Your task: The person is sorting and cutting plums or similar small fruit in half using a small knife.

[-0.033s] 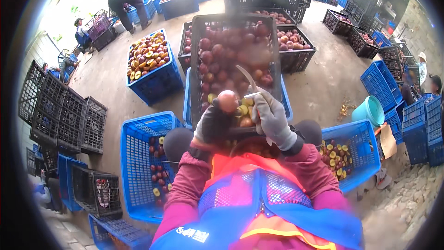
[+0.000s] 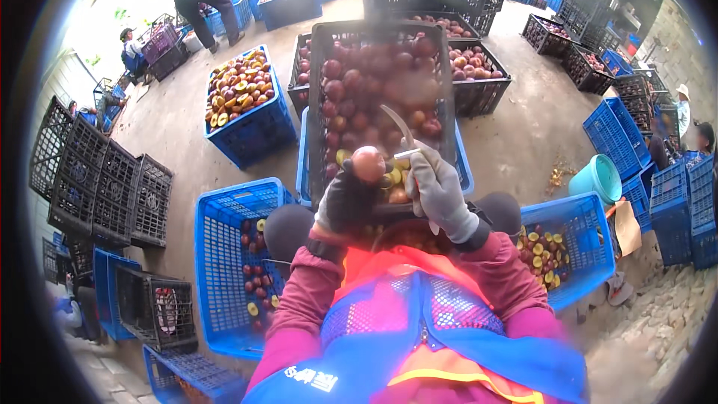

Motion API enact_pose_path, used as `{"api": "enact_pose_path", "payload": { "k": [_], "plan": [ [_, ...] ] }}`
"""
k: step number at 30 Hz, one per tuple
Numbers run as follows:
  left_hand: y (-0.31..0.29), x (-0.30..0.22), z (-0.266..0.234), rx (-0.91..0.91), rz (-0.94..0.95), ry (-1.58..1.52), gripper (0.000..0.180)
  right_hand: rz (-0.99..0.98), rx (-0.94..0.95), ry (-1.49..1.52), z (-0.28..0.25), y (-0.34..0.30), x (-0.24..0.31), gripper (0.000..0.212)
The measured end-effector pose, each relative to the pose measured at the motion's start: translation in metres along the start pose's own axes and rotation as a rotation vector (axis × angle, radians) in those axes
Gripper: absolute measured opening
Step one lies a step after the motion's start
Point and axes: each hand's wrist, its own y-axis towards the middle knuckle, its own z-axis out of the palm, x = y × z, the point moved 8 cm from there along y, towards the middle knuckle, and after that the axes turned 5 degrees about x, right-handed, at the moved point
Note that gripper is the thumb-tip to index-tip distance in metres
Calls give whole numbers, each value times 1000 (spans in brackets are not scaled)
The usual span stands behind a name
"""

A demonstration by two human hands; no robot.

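One plum [image 2: 369, 164] sits in the closed grip of a gloved left hand [image 2: 348, 198] above a dark crate's [image 2: 317, 82] near end, just left of the curved knife [image 2: 402, 126] the right hand [image 2: 443, 196] clasps, slanting forward and leftward.

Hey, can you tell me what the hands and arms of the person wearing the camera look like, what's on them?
The left hand wears a fabric-looking work glove, black over the fingers and pale grey near the wrist. The right hand wears a light grey glove. Both arms have long maroon-to-magenta sleeves, with dark bands at the wrists. No markings on the gloves can be made out.
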Motion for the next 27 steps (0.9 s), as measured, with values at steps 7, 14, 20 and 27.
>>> {"api": "enact_pose_path", "payload": {
  "k": [7,14,20,27],
  "plan": [
    [-9,24,24,92,-40,-184,56,2,7,-149,7,-11,-18,30],
    [-21,22,37,108,24,105,57,-233,-113,-484,4,-17,-20,28],
    [-10,31,11,86,27,500,62,-153,-86,-561,-8,-20,-25,27],
    [-15,36,57,120,-46,431,64,-61,-61,-611,-25,-17,-35,36]
  ]
}}
